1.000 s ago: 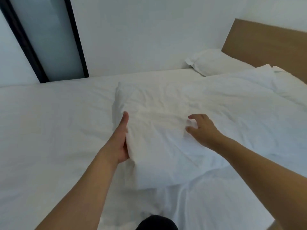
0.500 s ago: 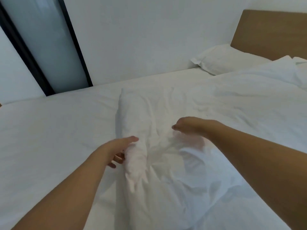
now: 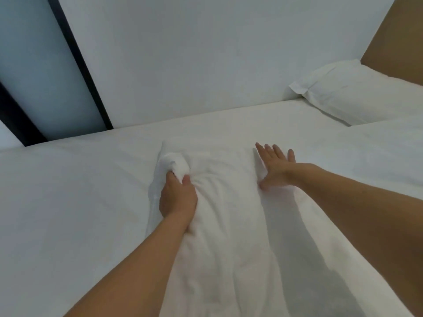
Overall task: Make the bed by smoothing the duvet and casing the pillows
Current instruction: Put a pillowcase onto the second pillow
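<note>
Window strip [image 3: 43, 72]: a pale blue pane with a dark frame stood at the far left, behind the bed, slanting in this wide view.
Wall [image 3: 206, 53]: plain white, running behind the bed from the dark frame to the headboard.
Bed sheet [image 3: 68, 202]: white and mostly smooth, covering the left part of the mattress.
Left hand [image 3: 177, 197]: its fingers and thumb were curled tight round a bunched corner of the white bedding, a puffed knot of cloth standing out above the fist; creases fanned away from the grip.
Duvet [image 3: 229, 236]: white, lying across the middle of the bed from the near edge toward the far side, between the two forearms, wrinkled near the gripped corner and flatter lower down. Whether this fold was duvet or a pillow inside a case could not be told.
Right hand [image 3: 275, 167]: fingers straight and spread, palm down, pressing flat on the cloth, well apart from the left hand; it held nothing.
Pillow [image 3: 357, 97]: white, cased, lying at the head of the bed on the far right, against the wall.
Headboard [image 3: 398, 42]: brown wood, upper right corner, just behind the pillow.
</note>
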`<state>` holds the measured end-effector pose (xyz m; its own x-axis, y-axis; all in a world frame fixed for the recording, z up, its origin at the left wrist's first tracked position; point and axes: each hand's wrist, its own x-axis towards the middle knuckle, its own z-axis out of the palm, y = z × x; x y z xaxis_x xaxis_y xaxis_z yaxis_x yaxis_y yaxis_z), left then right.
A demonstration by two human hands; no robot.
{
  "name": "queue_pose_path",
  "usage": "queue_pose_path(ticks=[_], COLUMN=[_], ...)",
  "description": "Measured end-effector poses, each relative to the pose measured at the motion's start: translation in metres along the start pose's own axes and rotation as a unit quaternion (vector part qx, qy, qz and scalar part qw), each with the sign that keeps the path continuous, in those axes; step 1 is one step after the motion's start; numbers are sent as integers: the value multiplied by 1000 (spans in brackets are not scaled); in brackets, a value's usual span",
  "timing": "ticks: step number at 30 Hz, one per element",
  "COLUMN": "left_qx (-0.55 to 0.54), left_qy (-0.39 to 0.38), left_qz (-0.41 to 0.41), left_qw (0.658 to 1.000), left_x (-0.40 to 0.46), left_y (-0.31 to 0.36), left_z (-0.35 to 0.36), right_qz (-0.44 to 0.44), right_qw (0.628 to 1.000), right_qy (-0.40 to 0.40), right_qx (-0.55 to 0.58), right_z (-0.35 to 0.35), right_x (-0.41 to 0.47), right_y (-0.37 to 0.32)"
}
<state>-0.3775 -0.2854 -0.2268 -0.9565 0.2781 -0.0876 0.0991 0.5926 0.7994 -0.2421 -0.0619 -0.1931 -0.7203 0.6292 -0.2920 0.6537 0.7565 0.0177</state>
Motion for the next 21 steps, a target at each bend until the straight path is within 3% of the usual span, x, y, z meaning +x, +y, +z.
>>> queue_pose_path(ticks=[3, 5, 6, 7, 9, 11, 14, 17, 21], left_qx=[-53, -54, -41, -21, 47, 126, 175, 168, 175], left_qy=[120, 145, 143, 124, 46, 6, 52, 123, 157], left_qz=[153, 251, 256, 224, 70, -34, 6, 6, 12], left_qw=[979, 956, 955, 966, 995, 991, 983, 978, 972], left_x=[21, 51, 70, 90, 125, 133, 124, 130, 129], left_y=[34, 53, 54, 47, 11, -29, -51, -58, -59], left_z=[-19, -33, -35, -32, -12, 20, 73, 95, 93], right_qz=[3, 15, 17, 19, 23, 12, -28, -71, -96], right_qw=[998, 996, 994, 993, 990, 994, 991, 967, 956], right_qy=[-67, -91, -99, -105, -100, -46, 103, 223, 253], right_qx=[-2, 22, 36, 57, 98, 100, 80, 100, 116], right_z=[-14, -45, -60, -69, -64, -18, 64, 98, 99], right_x=[36, 68, 84, 100, 128, 144, 151, 168, 174], right_y=[-14, -23, -27, -29, -26, -20, -13, -3, -1])
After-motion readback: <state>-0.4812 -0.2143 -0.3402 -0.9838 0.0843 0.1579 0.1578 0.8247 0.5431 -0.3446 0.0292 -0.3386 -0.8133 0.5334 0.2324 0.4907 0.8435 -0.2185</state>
